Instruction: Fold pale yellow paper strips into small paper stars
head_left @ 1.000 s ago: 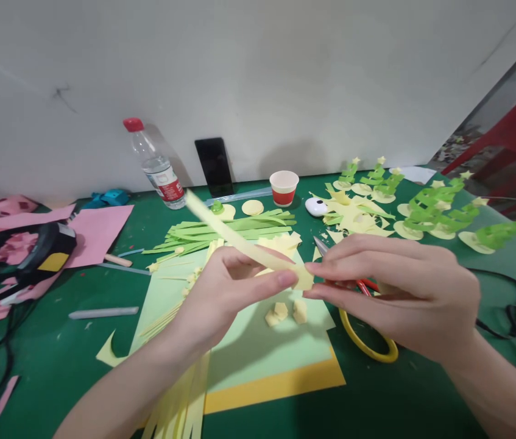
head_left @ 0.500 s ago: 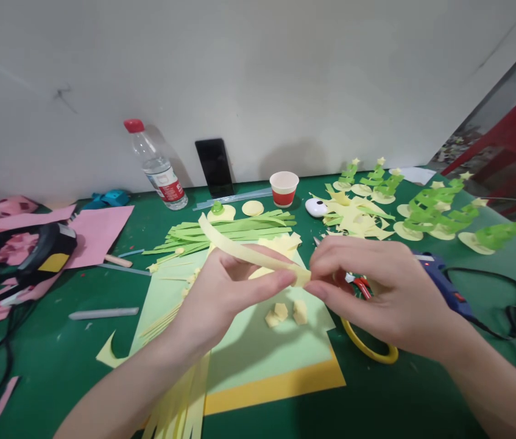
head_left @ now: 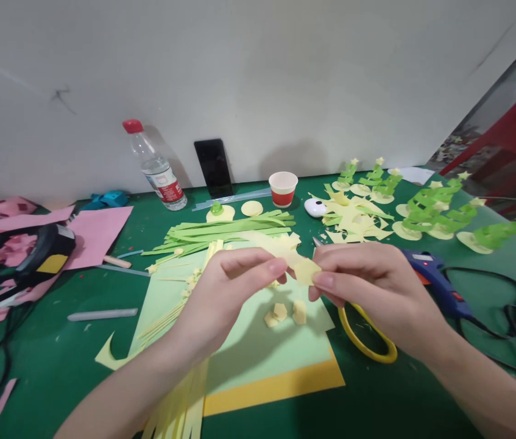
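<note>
A pale yellow paper strip [head_left: 306, 272] is stretched between my hands, its right end folded into a flat, many-sided knot. My left hand [head_left: 228, 286] pinches the strip between thumb and fingers, just left of the folded end. With thumb and fingertips, my right hand [head_left: 371, 286] grips the right edge of that fold. Below them, a few small folded paper pentagons [head_left: 280, 312] lie on a pale green sheet [head_left: 258, 366]. Loose yellow strips [head_left: 184, 396] run under my left forearm. Scissors with a yellow handle [head_left: 370, 344] lie partly hidden beneath my right hand.
A blue glue gun [head_left: 435, 283] with a black cord lies at right. Behind stand green paper spirals with stars [head_left: 445, 207], a paper cup [head_left: 283, 189], a phone [head_left: 213, 167] and a water bottle [head_left: 159, 171]. Pink paper [head_left: 100, 235] and a black device [head_left: 47, 253] are at left.
The folded end of the strip has turned flat toward me between my fingers. The strip's free tail has swung lower and away, and my left hand has shifted slightly left.
</note>
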`<state>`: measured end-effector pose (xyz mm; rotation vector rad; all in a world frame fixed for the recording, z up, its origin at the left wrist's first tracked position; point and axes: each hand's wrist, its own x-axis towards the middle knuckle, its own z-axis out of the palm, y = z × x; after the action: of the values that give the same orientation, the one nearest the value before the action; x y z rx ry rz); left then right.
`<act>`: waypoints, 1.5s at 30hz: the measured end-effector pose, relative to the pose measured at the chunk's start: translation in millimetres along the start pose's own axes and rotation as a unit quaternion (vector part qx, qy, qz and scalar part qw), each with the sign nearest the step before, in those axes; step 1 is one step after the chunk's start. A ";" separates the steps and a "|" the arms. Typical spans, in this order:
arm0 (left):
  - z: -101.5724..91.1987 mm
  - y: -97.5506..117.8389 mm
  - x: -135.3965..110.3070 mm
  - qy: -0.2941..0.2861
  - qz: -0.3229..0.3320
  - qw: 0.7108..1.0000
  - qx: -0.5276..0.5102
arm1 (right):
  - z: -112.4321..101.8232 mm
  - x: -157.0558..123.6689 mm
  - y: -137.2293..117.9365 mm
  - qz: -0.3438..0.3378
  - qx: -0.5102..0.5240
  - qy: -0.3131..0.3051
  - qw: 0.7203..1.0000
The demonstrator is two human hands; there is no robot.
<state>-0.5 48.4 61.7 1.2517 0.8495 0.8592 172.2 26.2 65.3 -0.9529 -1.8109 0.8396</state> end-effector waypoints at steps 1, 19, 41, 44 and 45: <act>0.3 -0.4 0.2 0.003 0.006 1.000 -0.002 | 1.5 -0.9 -0.1 -0.002 -0.003 0.018 1.000; 1.6 2.0 -3.1 0.030 0.115 0.990 0.075 | 8.1 -2.3 1.1 -0.047 -0.065 -0.018 0.997; 1.8 1.2 -1.9 -0.010 0.036 0.999 -0.015 | 5.4 -1.5 -0.9 -0.031 -0.048 -0.057 0.997; 2.6 2.4 -1.9 -0.006 0.028 1.000 -0.006 | 4.7 -1.4 -0.4 -0.042 -0.033 -0.060 0.997; 2.6 2.6 -2.0 -0.005 0.029 1.000 -0.004 | 4.5 -1.4 -0.2 -0.045 -0.027 -0.061 0.997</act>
<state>0.7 45.7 64.7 1.2784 0.8044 0.9012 168.5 24.2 63.3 -0.8639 -1.9747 0.8109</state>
